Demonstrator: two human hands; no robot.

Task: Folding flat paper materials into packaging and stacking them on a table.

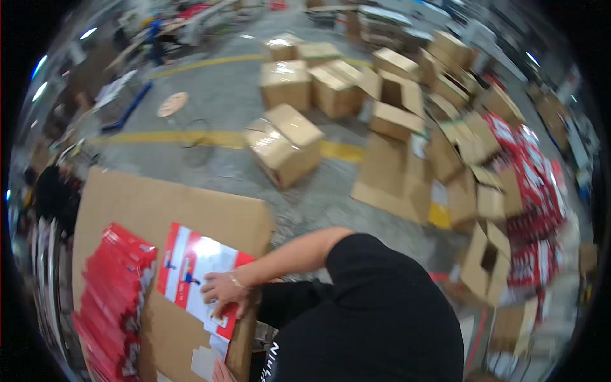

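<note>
Black shirt (388,312); right hand (226,293) part-hiding packaging (194,267)

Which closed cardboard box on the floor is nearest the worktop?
The tan, tape-sealed cardboard box just beyond the brown cardboard worktop: it stands alone, while the other closed boxes cluster farther back.

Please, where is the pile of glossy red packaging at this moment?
In the head view, the pile of glossy red packaging lies at lower left on the brown cardboard surface, just left of the flat red-and-white printed item.
</note>
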